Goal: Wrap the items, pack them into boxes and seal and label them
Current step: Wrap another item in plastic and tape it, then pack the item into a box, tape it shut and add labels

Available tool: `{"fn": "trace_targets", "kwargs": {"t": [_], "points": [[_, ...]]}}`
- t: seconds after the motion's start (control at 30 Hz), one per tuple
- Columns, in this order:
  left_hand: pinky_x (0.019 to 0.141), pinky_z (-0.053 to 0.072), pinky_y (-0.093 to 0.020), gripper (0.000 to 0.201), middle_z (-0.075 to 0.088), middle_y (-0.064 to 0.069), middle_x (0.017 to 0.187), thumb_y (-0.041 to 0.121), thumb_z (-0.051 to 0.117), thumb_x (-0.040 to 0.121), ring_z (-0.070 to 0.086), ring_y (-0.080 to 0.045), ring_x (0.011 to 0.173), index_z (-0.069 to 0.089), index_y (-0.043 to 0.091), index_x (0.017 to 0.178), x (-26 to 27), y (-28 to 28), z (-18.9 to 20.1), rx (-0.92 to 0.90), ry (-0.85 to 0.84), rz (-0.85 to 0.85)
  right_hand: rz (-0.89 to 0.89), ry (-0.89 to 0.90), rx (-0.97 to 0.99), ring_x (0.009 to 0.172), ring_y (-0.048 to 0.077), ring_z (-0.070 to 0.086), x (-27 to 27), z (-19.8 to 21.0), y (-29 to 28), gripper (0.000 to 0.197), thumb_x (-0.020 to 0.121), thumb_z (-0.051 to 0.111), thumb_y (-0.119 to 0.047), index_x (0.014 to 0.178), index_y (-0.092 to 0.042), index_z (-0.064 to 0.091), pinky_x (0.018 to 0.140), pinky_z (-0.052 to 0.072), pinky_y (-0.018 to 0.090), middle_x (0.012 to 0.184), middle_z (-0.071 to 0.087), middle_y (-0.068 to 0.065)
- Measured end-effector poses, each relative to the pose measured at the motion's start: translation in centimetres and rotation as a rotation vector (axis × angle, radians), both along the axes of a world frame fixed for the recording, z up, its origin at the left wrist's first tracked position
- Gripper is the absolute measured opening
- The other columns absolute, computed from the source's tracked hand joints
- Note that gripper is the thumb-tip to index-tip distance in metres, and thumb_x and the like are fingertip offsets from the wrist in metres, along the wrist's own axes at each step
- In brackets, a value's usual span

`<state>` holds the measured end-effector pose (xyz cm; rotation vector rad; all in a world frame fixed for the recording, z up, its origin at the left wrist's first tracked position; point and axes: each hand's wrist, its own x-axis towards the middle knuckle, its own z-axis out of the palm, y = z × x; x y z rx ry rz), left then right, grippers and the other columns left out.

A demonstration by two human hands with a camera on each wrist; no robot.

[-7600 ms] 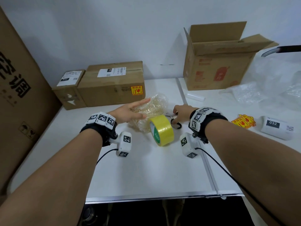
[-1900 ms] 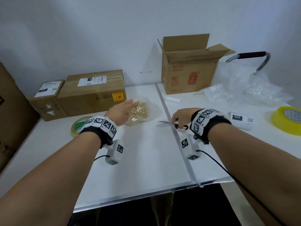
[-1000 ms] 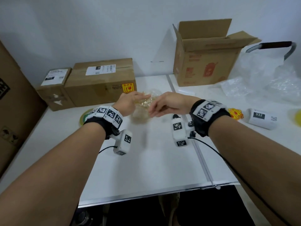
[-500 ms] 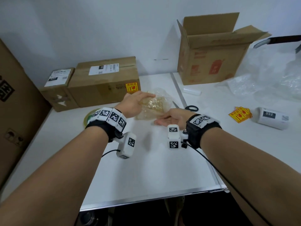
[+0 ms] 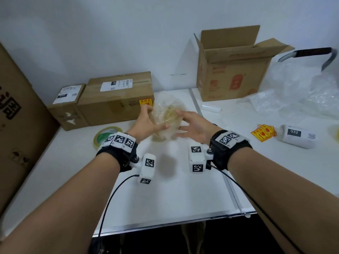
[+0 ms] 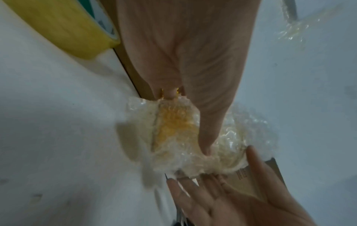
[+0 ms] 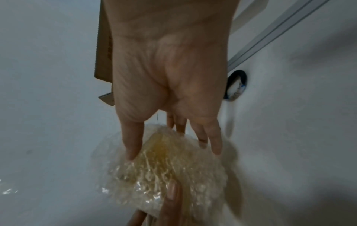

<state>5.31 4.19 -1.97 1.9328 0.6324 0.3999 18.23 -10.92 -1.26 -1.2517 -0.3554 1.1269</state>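
Note:
A yellowish item wrapped in bubble wrap [image 5: 167, 116] hangs a little above the white table [image 5: 165, 198], near its back. My left hand [image 5: 156, 116] grips the bundle from the left, with the thumb in front and the fingers behind it. My right hand [image 5: 180, 121] touches its right side with straight, spread fingers. In the left wrist view the thumb [image 6: 208, 137] presses into the wrap [image 6: 173, 131]. In the right wrist view my right hand [image 7: 173, 146] lies over the bundle [image 7: 170, 168].
An open cardboard box [image 5: 233, 76] stands at the back right. Two sealed boxes [image 5: 117, 99] sit at the back left, with a tape roll [image 5: 107, 135] in front. Loose bubble wrap [image 5: 302, 94], red-yellow stickers [image 5: 263, 132] and a white roll [image 5: 296, 136] lie to the right. The scissors' handle [image 7: 236, 84] shows beside my right hand.
The scissors have been put down on the table. My right hand has come onto the bundle's right side, and both hands have raised the bundle off the table.

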Motion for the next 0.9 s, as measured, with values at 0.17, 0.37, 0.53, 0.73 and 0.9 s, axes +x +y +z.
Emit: {"fn": "trace_targets", "kwargs": {"t": [0.17, 0.37, 0.53, 0.73, 0.9], "points": [[0.094, 0.054, -0.035, 0.092, 0.057, 0.003, 0.133, 0.02, 0.087, 0.072, 0.061, -0.013, 0.117, 0.029, 0.034, 0.143, -0.1, -1.5, 1.8, -0.192, -0.187, -0.043, -0.026, -0.101, 0.02, 0.121, 0.02, 0.052, -1.1, 1.9, 0.5, 0.09, 0.08, 0.074, -0.044, 0.148, -0.027, 0.018, 0.087, 0.053, 0.048, 0.138, 0.048, -0.002], [0.105, 0.045, -0.038, 0.083, 0.056, 0.015, 0.136, 0.051, 0.083, 0.069, 0.052, -0.011, 0.126, 0.044, 0.038, 0.141, 0.7, -3.8, 4.3, 0.05, -0.119, -0.047, -0.269, -0.315, 0.0, 0.105, 0.019, 0.064, -1.1, 3.6, 0.4, 0.105, 0.049, 0.088, -0.063, 0.13, -0.019, 0.039, 0.08, 0.057, 0.048, 0.117, 0.064, -0.002], [0.108, 0.041, -0.036, 0.071, 0.046, 0.016, 0.143, 0.054, 0.063, 0.088, 0.051, -0.006, 0.126, 0.032, 0.038, 0.15, 2.1, -4.2, 5.7, 0.176, 0.087, -0.209, -0.472, -0.492, -0.058, 0.112, 0.023, 0.059, 2.4, 5.1, -3.1, 0.122, 0.037, 0.083, -0.074, 0.133, -0.014, 0.038, 0.094, 0.052, 0.048, 0.124, 0.059, 0.003], [0.096, 0.045, -0.028, 0.03, 0.057, -0.006, 0.137, 0.025, 0.056, 0.098, 0.057, -0.019, 0.119, 0.06, 0.025, 0.128, 6.5, -2.7, 4.8, 0.454, 0.275, -0.162, -0.856, -0.564, -0.001, 0.119, 0.023, 0.051, 8.9, 9.1, -8.7, 0.097, 0.068, 0.083, -0.048, 0.138, -0.011, 0.027, 0.103, 0.046, 0.037, 0.134, 0.049, 0.008], [0.106, 0.039, -0.038, 0.033, 0.051, -0.011, 0.137, 0.003, 0.053, 0.094, 0.054, -0.03, 0.121, 0.06, 0.011, 0.126, 13.2, -3.5, 5.3, 0.705, -0.043, -0.107, -0.948, -0.751, 0.045, 0.117, 0.014, 0.053, 13.0, 10.7, -9.4, 0.098, 0.062, 0.082, -0.058, 0.137, -0.017, 0.033, 0.097, 0.045, 0.023, 0.131, 0.053, -0.001]]}}
